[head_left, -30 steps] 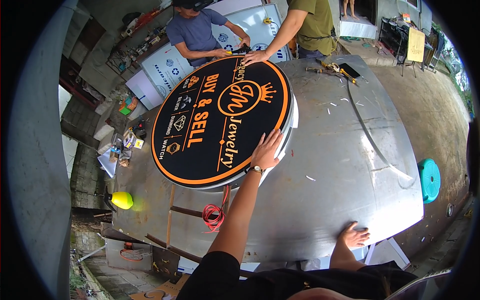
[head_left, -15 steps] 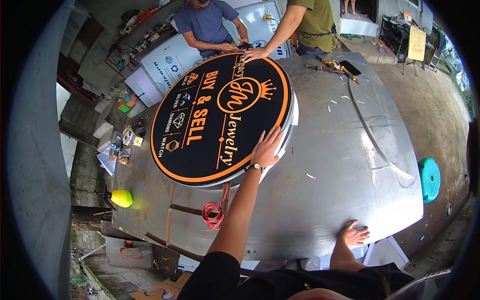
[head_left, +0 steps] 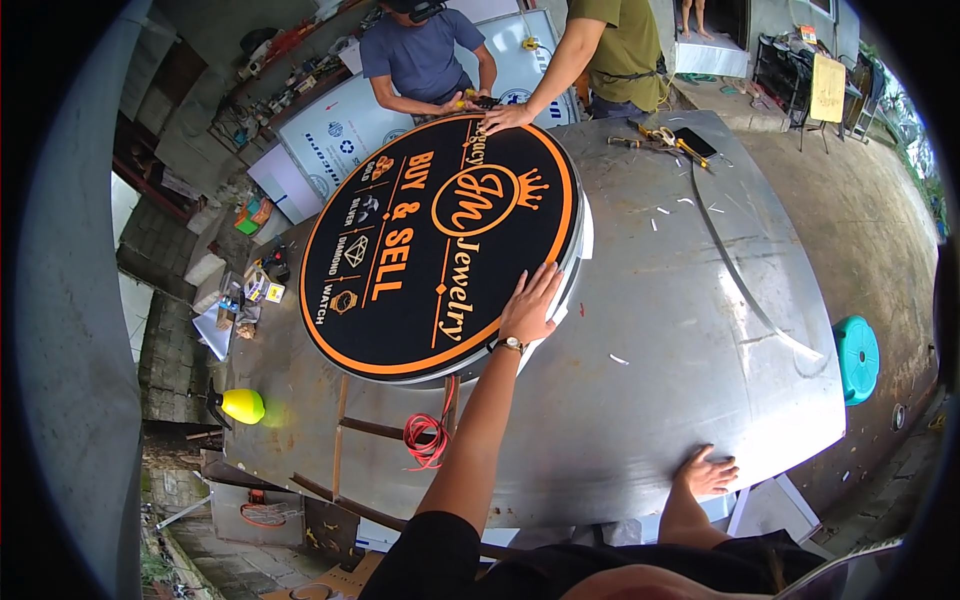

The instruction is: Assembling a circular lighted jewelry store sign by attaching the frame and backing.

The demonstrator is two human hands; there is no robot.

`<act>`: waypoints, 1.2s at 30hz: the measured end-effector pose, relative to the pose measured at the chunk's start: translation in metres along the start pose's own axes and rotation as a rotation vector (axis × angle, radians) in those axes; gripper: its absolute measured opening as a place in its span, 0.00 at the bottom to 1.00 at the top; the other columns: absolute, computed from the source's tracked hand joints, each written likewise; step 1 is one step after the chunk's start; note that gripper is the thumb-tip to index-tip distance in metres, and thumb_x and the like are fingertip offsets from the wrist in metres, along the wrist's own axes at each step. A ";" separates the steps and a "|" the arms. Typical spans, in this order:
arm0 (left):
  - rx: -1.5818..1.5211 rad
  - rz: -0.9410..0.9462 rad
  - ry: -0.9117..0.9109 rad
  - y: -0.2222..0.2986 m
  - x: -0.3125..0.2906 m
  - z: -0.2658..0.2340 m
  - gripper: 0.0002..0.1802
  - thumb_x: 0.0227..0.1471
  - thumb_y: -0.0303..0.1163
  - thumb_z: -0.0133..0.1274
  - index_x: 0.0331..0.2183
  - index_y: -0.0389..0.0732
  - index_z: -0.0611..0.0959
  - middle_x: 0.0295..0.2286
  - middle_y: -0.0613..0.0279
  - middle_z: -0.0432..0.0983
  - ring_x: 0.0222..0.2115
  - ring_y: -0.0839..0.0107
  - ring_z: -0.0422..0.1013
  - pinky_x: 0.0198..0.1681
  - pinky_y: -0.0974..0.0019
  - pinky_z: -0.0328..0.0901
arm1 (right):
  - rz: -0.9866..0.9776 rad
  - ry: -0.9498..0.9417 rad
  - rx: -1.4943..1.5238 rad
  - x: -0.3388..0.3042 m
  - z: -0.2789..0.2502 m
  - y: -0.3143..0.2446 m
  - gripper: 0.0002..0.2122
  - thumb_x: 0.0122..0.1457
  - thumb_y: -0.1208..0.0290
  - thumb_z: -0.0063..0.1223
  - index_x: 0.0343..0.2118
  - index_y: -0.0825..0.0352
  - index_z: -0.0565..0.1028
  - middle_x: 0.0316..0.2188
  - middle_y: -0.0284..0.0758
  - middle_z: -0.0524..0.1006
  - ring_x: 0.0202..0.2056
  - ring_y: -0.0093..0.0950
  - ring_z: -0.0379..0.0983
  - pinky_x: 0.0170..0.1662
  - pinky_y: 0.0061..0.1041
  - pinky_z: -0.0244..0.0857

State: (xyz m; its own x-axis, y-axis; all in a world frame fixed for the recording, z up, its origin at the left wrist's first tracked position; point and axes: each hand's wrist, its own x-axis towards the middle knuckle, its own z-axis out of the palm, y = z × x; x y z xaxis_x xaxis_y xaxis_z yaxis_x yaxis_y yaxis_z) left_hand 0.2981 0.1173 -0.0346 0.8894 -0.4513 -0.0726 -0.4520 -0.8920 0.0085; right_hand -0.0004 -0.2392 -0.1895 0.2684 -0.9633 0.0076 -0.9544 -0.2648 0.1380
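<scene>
The round sign [head_left: 443, 245] lies face-up on the worktop [head_left: 630, 430]. Left hand [head_left: 530, 303]: grip unclosed, spread over the sign's near-right rim. Right hand [head_left: 708, 472]: grip flat, grasping nothing, right of the sign. Uneven pressure could shift the sign; red cable [head_left: 428, 455], apparently running beneath it, could snag.

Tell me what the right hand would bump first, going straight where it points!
The way looks free: the right hand would likely cross bare table to its right-hand edge.
</scene>
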 end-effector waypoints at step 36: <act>-0.029 0.017 -0.002 0.000 -0.003 0.004 0.51 0.41 0.37 0.61 0.64 0.43 0.56 0.66 0.60 0.44 0.66 0.66 0.41 0.68 0.55 0.40 | 0.011 -0.004 -0.043 0.000 0.007 0.004 0.35 0.60 0.37 0.35 0.62 0.59 0.58 0.63 0.40 0.57 0.66 0.36 0.48 0.63 0.50 0.45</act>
State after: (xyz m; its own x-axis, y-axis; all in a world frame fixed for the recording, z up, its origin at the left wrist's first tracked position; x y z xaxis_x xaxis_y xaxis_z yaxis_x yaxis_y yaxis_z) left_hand 0.2952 0.1187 -0.0383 0.8813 -0.4666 -0.0746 -0.4650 -0.8845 0.0386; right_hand -0.0054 -0.2407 -0.1963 0.2575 -0.9663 0.0055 -0.9508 -0.2524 0.1799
